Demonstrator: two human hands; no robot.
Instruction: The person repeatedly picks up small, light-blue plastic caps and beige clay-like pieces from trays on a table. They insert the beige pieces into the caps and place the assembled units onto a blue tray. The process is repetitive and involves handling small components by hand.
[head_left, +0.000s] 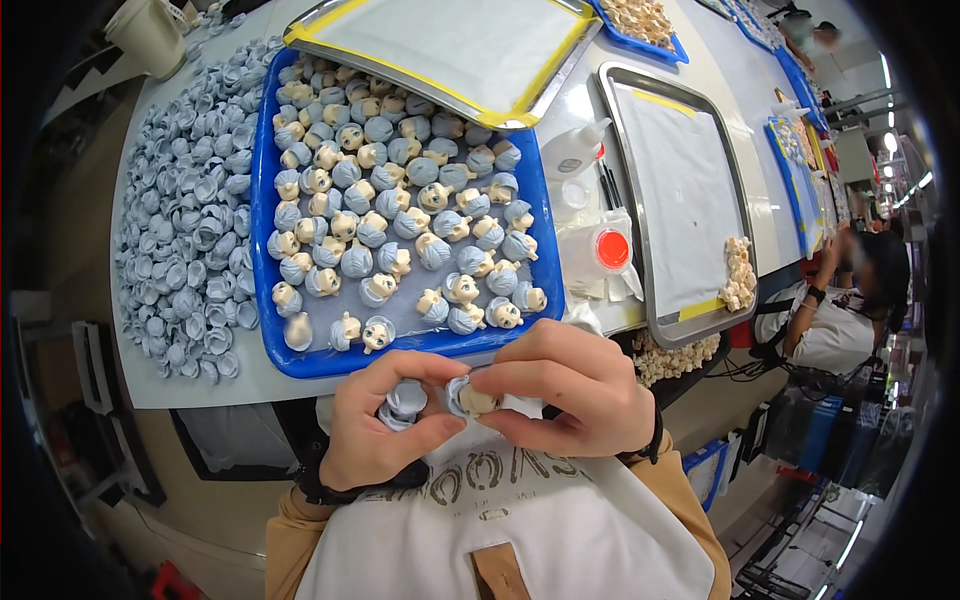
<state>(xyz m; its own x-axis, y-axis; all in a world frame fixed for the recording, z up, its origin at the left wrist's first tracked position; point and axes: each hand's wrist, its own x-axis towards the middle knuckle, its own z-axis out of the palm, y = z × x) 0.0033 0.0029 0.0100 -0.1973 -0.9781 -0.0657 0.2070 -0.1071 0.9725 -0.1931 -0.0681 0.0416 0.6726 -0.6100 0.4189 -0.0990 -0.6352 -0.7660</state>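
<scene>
In front of my chest, my two hands meet around a small doll head (482,403). My right hand (570,388) pinches the head between thumb and fingers. At its left side is a pale blue hair piece (457,396), touched by the thumb and forefinger of my left hand (375,420). More pale blue hair pieces (403,402) sit in the curl of my left palm. Just beyond my hands, a blue tray (262,300) holds many cream doll heads with blue hair. The nearest heads, including one face-up doll head (378,334), lie close to my left hand.
Loose blue hair shells (190,220) cover the table's left side. A metal tray (440,50) rests over the blue tray's far end. To the right are a squeeze bottle (575,148), a container with a red top (612,249) and another metal tray (690,190). A person (840,300) sits farther right.
</scene>
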